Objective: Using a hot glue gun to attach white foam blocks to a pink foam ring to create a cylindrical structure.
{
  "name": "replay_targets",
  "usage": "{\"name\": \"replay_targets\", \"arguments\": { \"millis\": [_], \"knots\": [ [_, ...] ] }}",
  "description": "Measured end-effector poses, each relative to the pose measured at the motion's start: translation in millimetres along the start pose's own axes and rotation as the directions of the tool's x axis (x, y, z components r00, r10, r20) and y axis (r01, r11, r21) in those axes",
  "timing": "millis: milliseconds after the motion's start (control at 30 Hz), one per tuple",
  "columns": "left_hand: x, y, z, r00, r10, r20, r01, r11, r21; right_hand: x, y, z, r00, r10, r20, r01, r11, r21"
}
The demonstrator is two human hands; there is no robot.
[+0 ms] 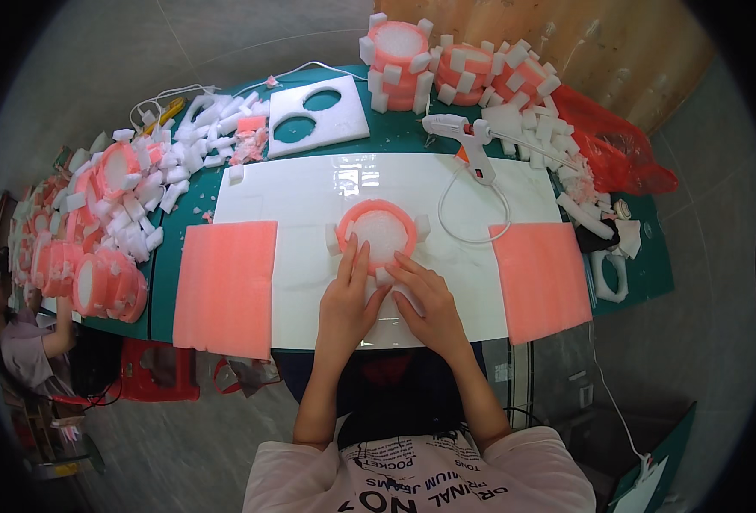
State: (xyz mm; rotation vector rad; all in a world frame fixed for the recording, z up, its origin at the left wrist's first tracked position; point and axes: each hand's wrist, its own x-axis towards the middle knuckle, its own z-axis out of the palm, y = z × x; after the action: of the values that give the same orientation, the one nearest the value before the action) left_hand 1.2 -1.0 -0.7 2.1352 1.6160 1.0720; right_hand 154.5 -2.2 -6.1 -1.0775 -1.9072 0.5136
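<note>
In front of me on the white board lies a round pink foam ring (pixel 376 208) with a white foam disc (pixel 380 235) inside. White foam blocks stand against its left side (pixel 333 239), right side (pixel 422 226) and near edge (pixel 384 276). My left hand (pixel 348 295) grips the ring's near left, two fingers reaching over the rim and the thumb by the near block. Closed around the near right is my right hand (pixel 429 303), its fingertips on the rim beside that block. The fingertips' undersides are hidden.
Pink foam sheets lie left (pixel 226 286) and right (pixel 542 280). A white glue gun (pixel 472 141) with a looped cord stands at the back right. Behind are a white foam sheet with two holes (pixel 357 115), foam scraps (pixel 215 120) and finished rings (pixel 399 64). A person (pixel 40 342) sits at far left.
</note>
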Motion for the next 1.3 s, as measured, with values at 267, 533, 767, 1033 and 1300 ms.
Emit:
{"name": "replay_targets", "arguments": {
  "millis": [267, 533, 767, 1033, 1300],
  "knots": [
    [0.3, -0.3, 0.0, 1.000, 0.014, -0.008, -0.014, 1.000, 0.005, 0.4, -1.2, -0.3, 1.000, -0.003, -0.006, 0.003, 1.000, -0.005],
    [0.4, 1.0, -0.3, 1.000, 0.002, 0.006, -0.002, 1.000, 0.006, 0.1, 0.0, -0.3, 1.000, -0.006, -0.007, 0.006, 1.000, 0.001],
    [0.0, -0.3, 0.1, 1.000, -0.004, 0.002, 0.004, 1.000, -0.014, 0.7, -3.8, -2.8, 0.998, 0.056, 0.036, -0.057, 0.998, 0.013],
    [0.3, -0.1, 0.2, 1.000, 0.004, 0.002, -0.004, 1.000, -0.013, 0.9, -2.3, -1.8, 1.000, 0.005, 0.002, -0.005, 1.000, 0.003],
    [0.2, -0.3, -0.4, 1.000, -0.002, 0.008, 0.002, 1.000, -0.005, 0.5, -2.0, -1.3, 0.999, 0.031, 0.020, -0.031, 0.999, 0.014]
  ]
}}
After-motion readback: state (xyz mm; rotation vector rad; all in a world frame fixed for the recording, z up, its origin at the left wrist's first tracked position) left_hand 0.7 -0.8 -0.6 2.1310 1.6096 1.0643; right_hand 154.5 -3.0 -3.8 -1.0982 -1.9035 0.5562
